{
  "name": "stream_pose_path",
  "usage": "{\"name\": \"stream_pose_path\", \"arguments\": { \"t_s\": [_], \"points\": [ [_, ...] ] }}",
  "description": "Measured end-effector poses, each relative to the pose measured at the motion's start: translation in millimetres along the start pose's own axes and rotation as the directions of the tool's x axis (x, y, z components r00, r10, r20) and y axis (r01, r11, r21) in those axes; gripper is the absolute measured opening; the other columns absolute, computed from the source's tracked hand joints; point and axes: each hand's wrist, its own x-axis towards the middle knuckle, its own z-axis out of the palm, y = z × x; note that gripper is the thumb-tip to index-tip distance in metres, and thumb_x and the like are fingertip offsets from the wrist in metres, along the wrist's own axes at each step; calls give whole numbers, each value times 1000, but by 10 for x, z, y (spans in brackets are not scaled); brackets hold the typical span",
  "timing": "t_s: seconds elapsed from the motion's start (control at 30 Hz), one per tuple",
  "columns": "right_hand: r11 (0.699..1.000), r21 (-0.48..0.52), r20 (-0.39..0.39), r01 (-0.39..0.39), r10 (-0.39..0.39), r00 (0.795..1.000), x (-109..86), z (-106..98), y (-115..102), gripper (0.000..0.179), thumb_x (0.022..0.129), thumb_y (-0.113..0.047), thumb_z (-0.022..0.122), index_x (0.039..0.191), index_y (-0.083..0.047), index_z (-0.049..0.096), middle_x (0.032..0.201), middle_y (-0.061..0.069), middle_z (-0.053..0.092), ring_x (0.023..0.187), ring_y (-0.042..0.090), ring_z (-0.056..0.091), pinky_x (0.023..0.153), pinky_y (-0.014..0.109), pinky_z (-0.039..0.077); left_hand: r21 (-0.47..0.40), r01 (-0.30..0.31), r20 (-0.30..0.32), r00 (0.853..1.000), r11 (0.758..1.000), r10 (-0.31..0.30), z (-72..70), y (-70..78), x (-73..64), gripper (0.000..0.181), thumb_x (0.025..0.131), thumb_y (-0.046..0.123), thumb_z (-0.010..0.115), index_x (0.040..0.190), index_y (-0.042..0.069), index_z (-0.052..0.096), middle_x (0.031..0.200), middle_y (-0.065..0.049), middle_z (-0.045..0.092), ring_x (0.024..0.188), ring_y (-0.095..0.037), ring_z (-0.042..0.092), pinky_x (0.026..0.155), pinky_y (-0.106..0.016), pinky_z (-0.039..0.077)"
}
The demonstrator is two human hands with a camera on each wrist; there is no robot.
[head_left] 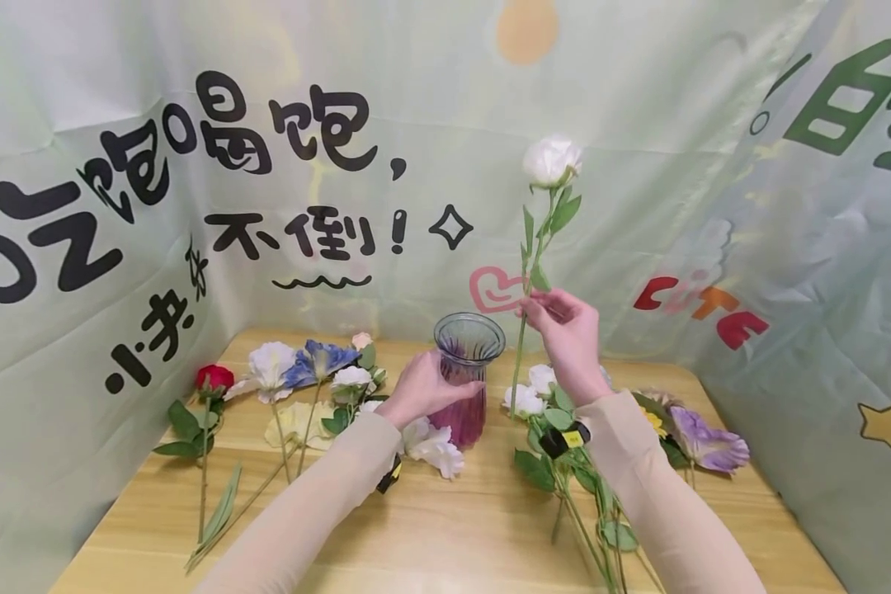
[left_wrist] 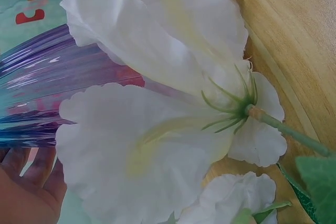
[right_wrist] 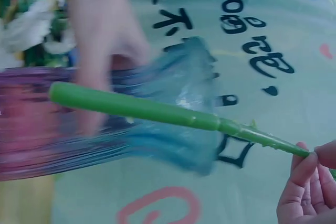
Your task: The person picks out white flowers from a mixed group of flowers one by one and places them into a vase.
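Gripping a ribbed, flared vase [head_left: 471,369] is the left hand [head_left: 421,389]; pinching a white flower's [head_left: 553,162] slender stem [head_left: 519,363], the right hand [head_left: 568,340].

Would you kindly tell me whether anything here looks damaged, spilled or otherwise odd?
Nothing stands out: the left hand grips the upright vase, the right hand holds a white rose by its stem, and no spill or breakage shows.
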Motion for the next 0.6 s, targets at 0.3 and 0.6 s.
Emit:
{"name": "stream_pose_path", "arguments": {
  "t_s": [0.3, 0.6],
  "points": [
    [964, 168, -104, 208, -192, 976, 205, 187, -368, 16, 92, -7, 73, 104, 2, 68, 83, -7, 75, 77, 5, 72, 78, 19, 59, 27, -21, -3, 1000, 999, 21, 14, -25, -3, 56, 76, 53, 80, 117, 18, 66, 108, -4, 76, 101, -22, 71, 89, -40, 57],
    [905, 281, -195, 320, -273, 942, 288, 304, -452, 10, 90, -3, 73, 92, -12, 69, 84, -3, 74, 74, 7, 73, 78, 23, 61, 37, -21, -14, 1000, 999, 22, 11, -26, 4, 53, 75, 53, 81, 113, 18, 68, 104, -2, 76, 97, -20, 70, 85, -37, 57]
  ]
}}
